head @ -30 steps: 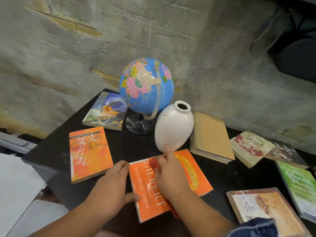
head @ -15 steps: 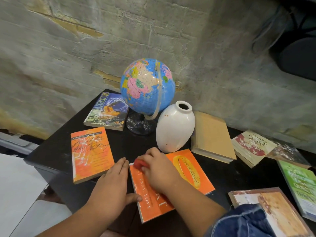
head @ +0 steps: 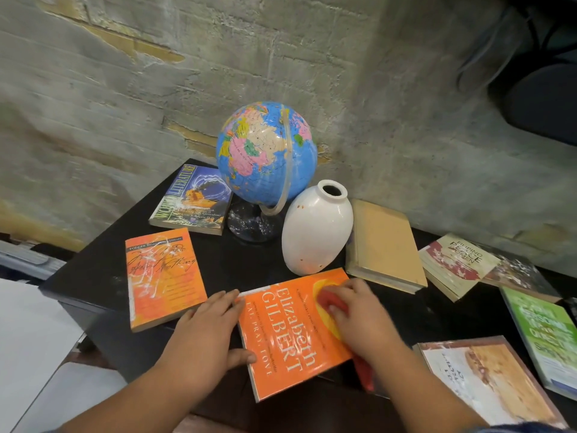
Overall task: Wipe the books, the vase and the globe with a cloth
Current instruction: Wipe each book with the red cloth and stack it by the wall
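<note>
An orange Elizabeth Gilbert book (head: 287, 335) lies at the near edge of the black table (head: 93, 276). My right hand (head: 362, 317) presses a red cloth (head: 332, 303) onto the book's right half, fingers curled over the cloth; a strip of cloth hangs out under my wrist. My left hand (head: 206, 335) rests flat against the book's left edge, thumb on the cover. Behind stand the blue globe (head: 265, 154) and the white vase (head: 315, 232). Another orange book (head: 162, 276) lies to the left.
A blue literature book (head: 192, 200) lies at the back left, a tan hardcover (head: 384, 245) right of the vase. Further books (head: 459, 264) and a green one (head: 546, 335) cover the right side. A rough block wall rises directly behind. The table's left edge drops off.
My right hand has slid the red cloth from the book's upper left across to its right half. The left hand has stayed against the book's left edge.
</note>
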A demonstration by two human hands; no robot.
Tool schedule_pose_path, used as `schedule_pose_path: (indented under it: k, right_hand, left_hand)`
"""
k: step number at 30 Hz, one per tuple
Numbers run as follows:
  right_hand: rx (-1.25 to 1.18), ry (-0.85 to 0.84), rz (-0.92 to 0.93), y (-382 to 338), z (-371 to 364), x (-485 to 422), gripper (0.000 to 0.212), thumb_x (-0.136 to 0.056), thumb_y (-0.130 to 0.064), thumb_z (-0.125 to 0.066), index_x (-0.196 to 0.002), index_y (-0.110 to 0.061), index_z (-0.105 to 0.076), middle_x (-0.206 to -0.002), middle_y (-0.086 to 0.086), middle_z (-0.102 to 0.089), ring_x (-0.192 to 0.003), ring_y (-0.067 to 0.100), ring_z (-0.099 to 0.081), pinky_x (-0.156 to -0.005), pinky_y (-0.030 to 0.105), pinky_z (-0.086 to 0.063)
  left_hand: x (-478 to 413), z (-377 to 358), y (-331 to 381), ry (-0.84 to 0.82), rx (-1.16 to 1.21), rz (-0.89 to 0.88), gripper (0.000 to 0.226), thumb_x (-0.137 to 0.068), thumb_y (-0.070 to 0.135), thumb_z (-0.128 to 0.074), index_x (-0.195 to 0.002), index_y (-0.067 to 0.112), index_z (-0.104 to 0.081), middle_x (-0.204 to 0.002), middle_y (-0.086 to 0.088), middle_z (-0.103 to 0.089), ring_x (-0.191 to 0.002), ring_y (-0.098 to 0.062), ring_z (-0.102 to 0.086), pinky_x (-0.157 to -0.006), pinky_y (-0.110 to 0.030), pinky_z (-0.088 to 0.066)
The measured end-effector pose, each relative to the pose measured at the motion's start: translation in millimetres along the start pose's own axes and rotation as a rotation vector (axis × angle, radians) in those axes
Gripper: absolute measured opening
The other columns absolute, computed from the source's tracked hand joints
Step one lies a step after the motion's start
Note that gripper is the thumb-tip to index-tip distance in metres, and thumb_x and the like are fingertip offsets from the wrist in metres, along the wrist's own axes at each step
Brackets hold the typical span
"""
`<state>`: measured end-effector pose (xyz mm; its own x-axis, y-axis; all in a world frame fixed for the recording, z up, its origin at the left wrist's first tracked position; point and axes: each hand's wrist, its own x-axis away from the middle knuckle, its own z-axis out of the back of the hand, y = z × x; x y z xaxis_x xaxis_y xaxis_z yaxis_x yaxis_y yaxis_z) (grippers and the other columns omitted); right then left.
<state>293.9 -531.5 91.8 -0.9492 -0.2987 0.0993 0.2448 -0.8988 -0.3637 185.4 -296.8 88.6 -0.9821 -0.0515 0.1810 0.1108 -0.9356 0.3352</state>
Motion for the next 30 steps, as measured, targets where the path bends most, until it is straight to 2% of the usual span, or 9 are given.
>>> schedule_pose_path:
  k: [4,8,11,14,17,21,23,27,30]
  right_hand:
    - [0.075,0.083,-0.081,5,-2,6,0.029,-0.098,-0.032,-0.051,-0.123,-0.043,-0.059,-0.126,-0.013,-0.038,-0.116,0.012,-0.044,-0.099,0.027,-0.043]
    - [-0.007,-0.098,0.222,-48,-20,46,0.030,-0.098,-0.029,-0.053,-0.125,-0.042,-0.057,-0.130,-0.015,-0.037,-0.122,0.010,-0.039,-0.107,0.030,-0.037]
    - [0.000,-0.276,0.441,-56,-22,67,0.039,-0.095,-0.031,-0.056,-0.132,-0.042,-0.053,-0.132,-0.014,-0.036,-0.123,0.014,-0.039,-0.106,0.033,-0.037]
    - [-0.060,-0.264,0.310,-34,-7,62,0.038,-0.095,-0.032,-0.059,-0.130,-0.044,-0.055,-0.127,-0.021,-0.037,-0.123,0.008,-0.040,-0.107,0.027,-0.036]
    - [-0.042,-0.114,0.166,-20,1,58,0.031,-0.097,-0.032,-0.056,-0.125,-0.045,-0.060,-0.119,-0.022,-0.035,-0.120,0.007,-0.042,-0.102,0.019,-0.035]
    - [-0.015,-0.203,0.332,-42,-11,73,0.030,-0.097,-0.030,-0.055,-0.125,-0.042,-0.058,-0.129,-0.016,-0.037,-0.122,0.013,-0.041,-0.105,0.032,-0.040]
    - [-0.006,-0.255,0.405,-42,-14,81,0.036,-0.096,-0.029,-0.057,-0.130,-0.042,-0.054,-0.133,-0.017,-0.036,-0.125,0.012,-0.038,-0.106,0.032,-0.037]
    - [-0.090,-0.148,0.175,5,2,71,0.034,-0.093,-0.028,-0.060,-0.119,-0.050,-0.060,-0.121,-0.027,-0.038,-0.119,-0.001,-0.041,-0.106,0.024,-0.037]
    - [-0.052,0.039,-0.026,35,13,61,0.031,-0.093,-0.024,-0.061,-0.111,-0.048,-0.065,-0.110,-0.022,-0.039,-0.111,0.006,-0.047,-0.096,0.022,-0.042]
  left_hand:
    - [-5,3,0,-0.030,0.044,-0.018,0.089,-0.083,0.057,-0.062,-0.153,0.028,-0.015,-0.161,0.009,-0.006,-0.147,-0.013,-0.014,-0.119,-0.035,-0.020]
    - [-19,11,7,-0.008,-0.007,-0.005,0.069,-0.089,0.051,-0.057,-0.148,0.024,-0.034,-0.154,0.006,-0.028,-0.139,-0.013,-0.031,-0.112,-0.028,-0.030]
    - [-32,17,13,-0.044,-0.058,0.022,0.062,-0.085,0.051,-0.063,-0.137,0.022,-0.044,-0.136,0.005,-0.046,-0.125,-0.012,-0.044,-0.102,-0.026,-0.038]
    - [-40,19,15,-0.083,-0.069,0.057,0.062,-0.079,0.052,-0.070,-0.129,0.023,-0.046,-0.125,0.005,-0.050,-0.117,-0.011,-0.049,-0.094,-0.025,-0.042]
    - [-48,20,17,-0.123,-0.107,0.064,0.069,-0.076,0.052,-0.073,-0.131,0.023,-0.043,-0.125,0.004,-0.050,-0.117,-0.012,-0.050,-0.094,-0.026,-0.044]
    - [-58,22,18,-0.195,-0.146,0.070,0.072,-0.073,0.052,-0.075,-0.132,0.022,-0.045,-0.122,0.004,-0.050,-0.113,-0.013,-0.052,-0.094,-0.029,-0.046]
    - [-62,22,19,-0.214,-0.173,0.067,0.075,-0.072,0.053,-0.076,-0.132,0.022,-0.044,-0.123,0.003,-0.050,-0.114,-0.014,-0.051,-0.095,-0.030,-0.046]
    - [-66,24,19,-0.243,-0.176,0.068,0.075,-0.072,0.053,-0.076,-0.133,0.023,-0.043,-0.123,0.003,-0.050,-0.113,-0.014,-0.051,-0.095,-0.030,-0.046]
    - [-66,25,18,-0.257,-0.159,0.070,0.077,-0.072,0.053,-0.076,-0.134,0.023,-0.042,-0.123,0.003,-0.049,-0.112,-0.014,-0.051,-0.095,-0.030,-0.046]
